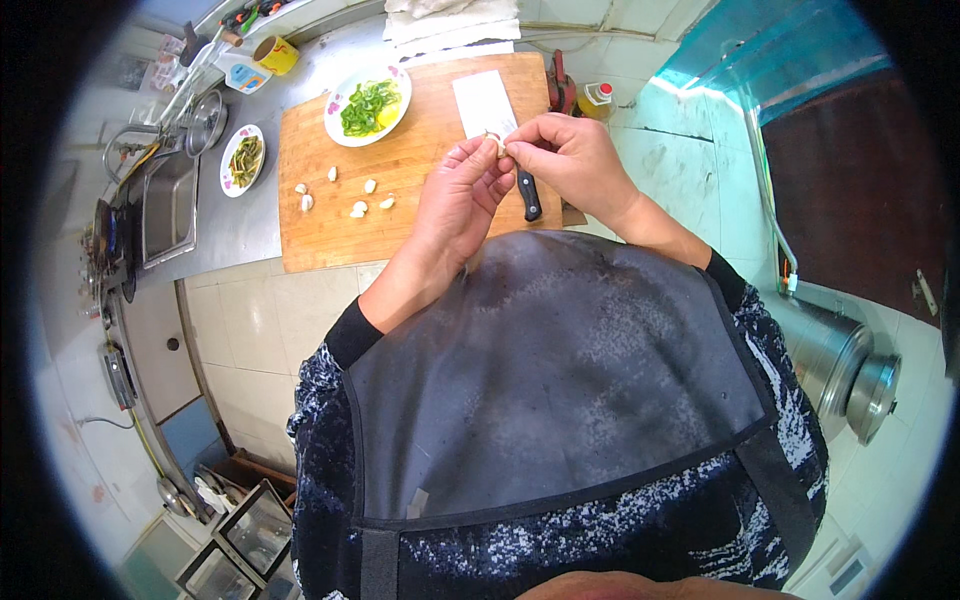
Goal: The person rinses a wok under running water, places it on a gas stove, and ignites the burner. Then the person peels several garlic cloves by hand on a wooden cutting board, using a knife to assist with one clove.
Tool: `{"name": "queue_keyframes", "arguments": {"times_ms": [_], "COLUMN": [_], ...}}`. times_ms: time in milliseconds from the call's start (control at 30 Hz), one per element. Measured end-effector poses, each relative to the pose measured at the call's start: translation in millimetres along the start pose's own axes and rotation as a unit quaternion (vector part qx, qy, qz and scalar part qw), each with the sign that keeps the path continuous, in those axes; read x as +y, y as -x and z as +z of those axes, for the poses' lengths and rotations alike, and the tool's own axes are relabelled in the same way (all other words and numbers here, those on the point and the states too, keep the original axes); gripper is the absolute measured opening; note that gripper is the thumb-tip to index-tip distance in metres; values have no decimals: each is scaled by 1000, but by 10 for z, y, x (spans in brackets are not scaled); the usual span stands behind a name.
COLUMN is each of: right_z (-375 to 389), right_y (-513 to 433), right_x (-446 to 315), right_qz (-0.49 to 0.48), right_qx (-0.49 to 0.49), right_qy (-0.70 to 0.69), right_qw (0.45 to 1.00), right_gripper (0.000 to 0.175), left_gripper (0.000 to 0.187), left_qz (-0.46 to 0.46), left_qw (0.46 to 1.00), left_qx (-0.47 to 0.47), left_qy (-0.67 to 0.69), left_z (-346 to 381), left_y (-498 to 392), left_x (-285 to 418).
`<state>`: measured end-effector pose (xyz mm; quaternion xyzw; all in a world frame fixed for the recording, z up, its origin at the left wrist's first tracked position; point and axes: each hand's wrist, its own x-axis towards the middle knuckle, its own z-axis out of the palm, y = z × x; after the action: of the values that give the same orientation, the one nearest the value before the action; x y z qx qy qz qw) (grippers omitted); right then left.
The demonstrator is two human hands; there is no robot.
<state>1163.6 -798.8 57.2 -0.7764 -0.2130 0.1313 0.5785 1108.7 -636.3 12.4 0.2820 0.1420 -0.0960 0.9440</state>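
Note:
My left hand (466,184) pinches a garlic clove (495,142) between thumb and forefinger, above the right part of a wooden cutting board (420,195). The fingertips of my right hand (566,154) grip the clove's other side, hiding part of it. Beneath my hands lies a kitchen knife; its broad blade (482,97) points away from me, and its black handle (529,196) points towards me. Several more garlic cloves (360,207) are scattered on the left half of the board.
On the board's far side stands a plate of sliced green vegetable with egg (370,105). Another plate of cooked vegetables (243,161) rests on the metal counter (259,229), beside a sink (171,202). An oil bottle (596,103) stands past the board's right edge.

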Motion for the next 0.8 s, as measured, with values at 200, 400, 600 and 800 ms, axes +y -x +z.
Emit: {"name": "queue_keyframes", "arguments": {"times_ms": [200,400,600,800], "right_z": [68,189,242,269], "right_y": [-24,-37,-31,-40], "right_x": [132,285,332,332], "right_qz": [-4,-27,-8,68], "right_qx": [1,15,76,62], "right_qy": [-42,-6,-36,-130], "right_qw": [999,1000,996,987], "right_gripper": [8,8,13,12], "left_gripper": [10,9,9,22], "left_qz": [-12,-21,42,116], "left_qw": [1000,1000,996,955], "left_qx": [-3,4,39,-19], "left_qy": [-11,-5,-70,-274], "left_z": [-100,-150,0,-116], "left_y": [-64,-12,-34,-67], "left_x": [-68,-109,-72,-15]}}
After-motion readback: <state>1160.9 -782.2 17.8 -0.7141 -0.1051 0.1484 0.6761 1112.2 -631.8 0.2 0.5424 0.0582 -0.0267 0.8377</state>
